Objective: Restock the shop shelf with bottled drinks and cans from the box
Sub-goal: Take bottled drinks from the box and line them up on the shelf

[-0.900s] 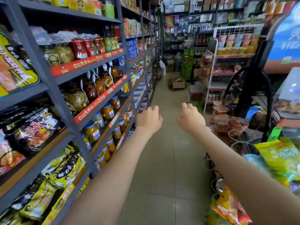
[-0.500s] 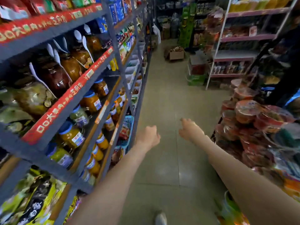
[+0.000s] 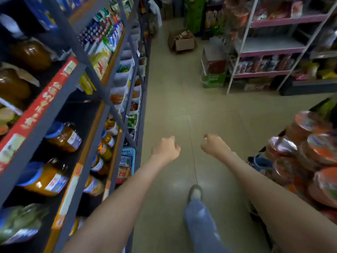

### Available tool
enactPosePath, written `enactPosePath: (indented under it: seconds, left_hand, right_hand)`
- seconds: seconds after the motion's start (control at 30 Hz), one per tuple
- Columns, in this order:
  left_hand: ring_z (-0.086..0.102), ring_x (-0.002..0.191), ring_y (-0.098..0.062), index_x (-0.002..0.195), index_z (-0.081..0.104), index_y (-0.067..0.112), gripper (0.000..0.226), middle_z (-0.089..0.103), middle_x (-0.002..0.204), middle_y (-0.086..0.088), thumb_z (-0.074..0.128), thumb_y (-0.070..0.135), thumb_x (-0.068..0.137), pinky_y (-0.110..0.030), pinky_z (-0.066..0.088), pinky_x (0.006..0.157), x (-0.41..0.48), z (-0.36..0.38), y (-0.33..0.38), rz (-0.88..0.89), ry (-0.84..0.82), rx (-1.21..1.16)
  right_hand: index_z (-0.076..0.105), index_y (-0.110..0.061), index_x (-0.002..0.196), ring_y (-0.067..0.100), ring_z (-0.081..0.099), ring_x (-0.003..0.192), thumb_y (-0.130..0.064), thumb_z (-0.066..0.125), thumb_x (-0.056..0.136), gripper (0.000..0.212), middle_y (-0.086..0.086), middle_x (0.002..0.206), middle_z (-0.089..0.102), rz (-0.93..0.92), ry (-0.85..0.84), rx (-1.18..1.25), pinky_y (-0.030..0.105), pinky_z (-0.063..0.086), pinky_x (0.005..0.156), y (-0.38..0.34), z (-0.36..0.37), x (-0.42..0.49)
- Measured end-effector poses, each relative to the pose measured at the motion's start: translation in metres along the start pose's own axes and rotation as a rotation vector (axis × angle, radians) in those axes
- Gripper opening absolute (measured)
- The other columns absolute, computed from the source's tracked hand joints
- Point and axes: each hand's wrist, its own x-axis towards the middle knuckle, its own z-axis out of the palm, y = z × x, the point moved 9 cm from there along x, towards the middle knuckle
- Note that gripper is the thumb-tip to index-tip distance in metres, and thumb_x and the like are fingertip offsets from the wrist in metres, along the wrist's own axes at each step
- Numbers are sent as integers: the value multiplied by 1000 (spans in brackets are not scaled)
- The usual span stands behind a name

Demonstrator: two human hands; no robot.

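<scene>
Two bare forearms stretch forward over the aisle, and both hands are empty. Left hand (image 3: 166, 149) is palm down, fingers loosely curled under, gripping nothing. Right hand (image 3: 214, 146) has the same pose: fingers loosely curled, nothing in it. The hands are near each other but not touching, both above the tiled floor (image 3: 173, 99).

Cardboard box (image 3: 184, 45) sits on the floor at the far end of the aisle, well apart from both hands. Its flaps are open and something fills the top. Too blurred to tell whether that is bottles or cans.

Left side: grey metal shelving unit (image 3: 87, 70) runs the length of the aisle. Blue-lidded jars (image 3: 63, 136) with orange contents lie on its lower levels. Red label strip (image 3: 42, 110) runs along the shelf edge above them. Big dark jars (image 3: 31, 53) stand on that upper shelf. Blue basket (image 3: 128, 156) sits low at the unit's foot with packets inside. White bins (image 3: 120, 83) line the shelves further along.

Right side: a pile of round foil-lidded bowls (image 3: 321, 148), red and orange, sits just beside the right forearm. White rack with pink shelves (image 3: 269, 52) stands further back, with packets on its lower shelf. Stacked cartons (image 3: 213, 73), red over green, stand on the floor just beside the rack.

Bottom centre: a leg in blue jeans (image 3: 202, 223) and a grey shoe (image 3: 195, 193) on the floor, between the two forearms.
</scene>
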Motion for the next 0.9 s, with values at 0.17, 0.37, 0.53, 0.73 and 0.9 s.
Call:
enactPosePath:
  seconds: [0.17,0.37,0.53,0.73,0.9]
  left_hand:
    - [61,100,-32,127,49,23,37,61,118,-8,51,39,94,-37,51,80,165,-52,-9,-72,-54,-168]
    - [62,97,-27,121,53,21,32,66,108,-4,57,35,92,-37,53,83,348,-134,-17,-118,37,-385]
    - [63,98,-27,117,56,16,30,68,105,-5,59,30,90,-34,51,84,517,-192,-30,-129,90,-402]
    - [60,96,-26,123,52,12,32,65,111,-8,55,25,93,-31,45,76,745,-299,-36,-110,84,-303]
    - [61,93,-24,123,50,21,33,63,112,-4,54,36,93,-36,53,80,929,-396,-18,-53,83,-267]
  right_hand:
    - [53,-9,127,28,56,111,-24,57,90,41,13,117,61,-4,-18,206,25,39,85,-35,-60,160]
    - [56,-9,126,29,59,107,-23,59,89,39,11,117,62,-53,-49,303,35,47,94,-97,-134,344]
    - [56,-9,124,30,59,104,-21,61,87,39,11,111,62,-84,-47,311,42,48,94,-146,-183,520]
    - [57,-7,123,29,57,110,-20,60,87,38,13,112,64,-67,11,211,28,40,91,-197,-279,739]
    - [52,-6,128,27,53,114,-20,58,90,41,13,120,59,-100,51,177,25,38,89,-232,-388,906]
